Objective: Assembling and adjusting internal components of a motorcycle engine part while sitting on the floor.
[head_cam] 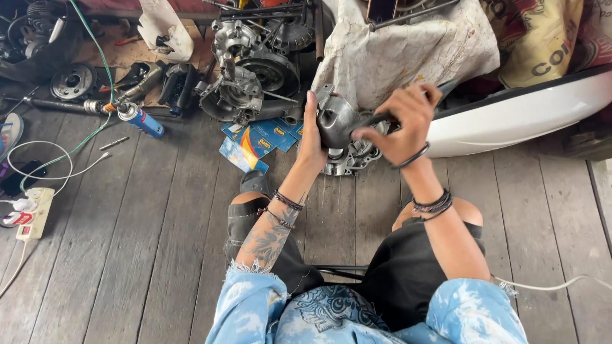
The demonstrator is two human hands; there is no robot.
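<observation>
Two hands work the grey engine casing (338,121) at centre, propped above the plank floor (146,255): our left hand (312,137) steadies its side, our right hand (401,124) grips a dark-handled tool (382,118), which we judge could slip off the casing.

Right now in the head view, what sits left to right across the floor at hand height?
White power strip → blue gas canister → blue packets → left hand → grey metal engine casing → right hand, its grip on a dark tool handle → white curved body panel.
</observation>
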